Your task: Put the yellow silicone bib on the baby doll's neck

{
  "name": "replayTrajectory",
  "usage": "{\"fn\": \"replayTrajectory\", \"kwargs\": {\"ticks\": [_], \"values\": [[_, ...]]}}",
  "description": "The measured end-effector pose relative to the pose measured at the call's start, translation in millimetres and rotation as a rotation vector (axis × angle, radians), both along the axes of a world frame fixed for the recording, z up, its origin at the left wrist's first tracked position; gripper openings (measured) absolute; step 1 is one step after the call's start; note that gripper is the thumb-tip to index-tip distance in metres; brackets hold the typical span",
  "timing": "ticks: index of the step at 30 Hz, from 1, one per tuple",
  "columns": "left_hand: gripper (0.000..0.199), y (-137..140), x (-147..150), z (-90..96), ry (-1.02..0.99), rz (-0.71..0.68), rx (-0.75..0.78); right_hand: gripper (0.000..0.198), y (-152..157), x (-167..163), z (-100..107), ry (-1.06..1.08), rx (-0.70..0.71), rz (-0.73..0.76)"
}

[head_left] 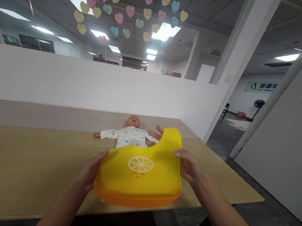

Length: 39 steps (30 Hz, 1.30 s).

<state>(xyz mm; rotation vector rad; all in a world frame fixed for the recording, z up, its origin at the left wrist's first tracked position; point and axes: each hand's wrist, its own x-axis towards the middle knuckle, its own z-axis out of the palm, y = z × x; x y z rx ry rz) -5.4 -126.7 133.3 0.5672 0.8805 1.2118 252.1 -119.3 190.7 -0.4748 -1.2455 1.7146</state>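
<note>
A: Bib [140, 169] first, where do you have it?

B: I see the yellow bib raised between both hands, just above the near edge of the worktop [37, 161]. Its lemon print faces me and the catch pocket hangs at the bottom.

A: Hands?

B: My left hand [91, 172] is closed on the bib's left edge, thumb on the front. My right hand [186, 163] grips the right edge near the neck strap, fingers behind.

A: Beyond them?

B: A baby doll [131, 134] lies on its back on the worktop just past the hands, arms spread, its lower half hidden by the bib
</note>
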Motion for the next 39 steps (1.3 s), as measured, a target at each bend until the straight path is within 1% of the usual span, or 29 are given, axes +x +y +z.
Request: {"fn": "replayTrajectory", "kwargs": {"ticks": [1, 3, 6, 8, 10, 12, 15, 17, 20, 22, 24, 26, 29, 32, 35, 37, 39], "values": [[0.025, 10.6, 1.8, 8.7, 0.015, 0.023, 0.006, 0.07, 10.1, -4.2, 4.3, 0.006, 0.016, -0.021], [0.031, 31.0, 1.6, 21.2, 0.017, 0.016, 0.045, 0.059, 31.2, -13.3, 12.2, 0.0, 0.053, -0.056], [0.038, 59.0, -5.8, 32.4, 0.04, -0.066, 0.104, 0.047, 65.7, -26.4, 20.5, -0.024, 0.079, -0.107], [0.038, 76.8, -11.2, 38.6, 0.065, -0.099, 0.132, 0.041, 90.6, -33.1, 23.6, -0.058, 0.079, -0.169], [0.036, 94.9, -14.4, 44.7, 0.094, -0.114, 0.153, 0.039, 116.5, -37.3, 25.3, -0.118, 0.096, -0.247], [0.034, 113.5, -14.7, 49.2, 0.118, -0.12, 0.149, 0.041, 142.6, -39.6, 25.9, -0.214, 0.135, -0.338], [0.032, 141.6, -12.2, 48.6, 0.141, -0.114, 0.117, 0.043, 181.3, -42.0, 23.9, -0.41, 0.222, -0.469], [0.032, 160.5, -10.8, 42.5, 0.162, -0.12, 0.099, 0.043, 206.3, -44.2, 20.0, -0.571, 0.32, -0.542], [0.033, 189.7, -11.7, 26.9, 0.203, -0.111, 0.079, 0.038, 241.8, -48.0, 10.3, -0.887, 0.572, -0.666], [0.032, 208.3, -14.1, 14.7, 0.232, -0.072, 0.064, 0.035, 262.8, -49.8, 2.1, -1.122, 0.723, -0.73], [0.029, 224.1, -17.1, 2.8, 0.255, -0.04, 0.05, 0.035, 280.4, -50.8, -6.9, -1.319, 0.795, -0.758], [0.027, 236.2, -20.1, -8.3, 0.268, -0.024, 0.043, 0.033, 294.6, -51.5, -16.2, -1.445, 0.819, -0.762], [0.024, 249.7, -24.4, -24.1, 0.276, -0.008, 0.014, 0.031, 311.8, -53.7, -30.9, -1.511, 0.803, -0.747], [0.023, 262.8, -27.6, -38.0, 0.292, -0.011, -0.007, 0.029, 327.5, -57.7, -46.1, -1.524, 0.752, -0.716], [0.024, 277.8, -28.5, -47.7, 0.296, -0.034, 0.038, 0.025, 341.9, -62.1, -61.1, -1.514, 0.708, -0.693], [0.023, 288.2, -28.0, -52.1, 0.285, -0.068, 0.059, 0.027, 349.9, -64.3, -71.0, -1.504, 0.651, -0.684], [0.02, 298.1, -26.9, -56.0, 0.305, -0.071, 0.069, 0.032, 356.7, -65.9, -81.0, -1.488, 0.596, -0.689]]}}
